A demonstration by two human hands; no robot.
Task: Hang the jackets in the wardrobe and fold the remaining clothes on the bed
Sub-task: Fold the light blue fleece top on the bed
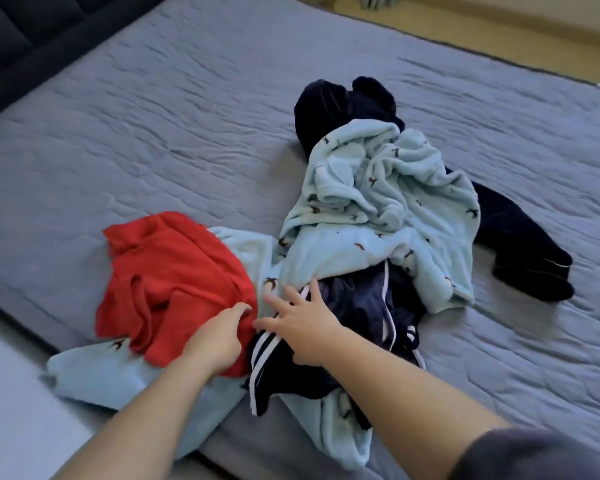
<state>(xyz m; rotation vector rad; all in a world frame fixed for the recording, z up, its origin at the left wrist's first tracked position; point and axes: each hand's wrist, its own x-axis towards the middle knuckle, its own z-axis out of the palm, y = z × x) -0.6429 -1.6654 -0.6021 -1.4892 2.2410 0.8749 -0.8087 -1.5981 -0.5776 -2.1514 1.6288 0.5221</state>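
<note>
A heap of clothes lies on the grey quilted bed (153, 116). At its left is a crumpled red garment (167, 278). My left hand (219, 341) grips the red garment's near right edge, fingers curled into the cloth. Beside it lies a dark navy jacket with white stripes (361, 306). My right hand (305, 327) rests on this jacket with its fingers spread. A light blue fleece garment with small dark prints (378, 202) covers much of the heap. A black garment (329, 105) shows behind it and trails off to the right.
The dark padded headboard (25, 43) runs along the upper left. The bed's near edge is at the lower left, with pale floor (11, 393) below it. Beige floor (499, 36) shows past the far side of the bed.
</note>
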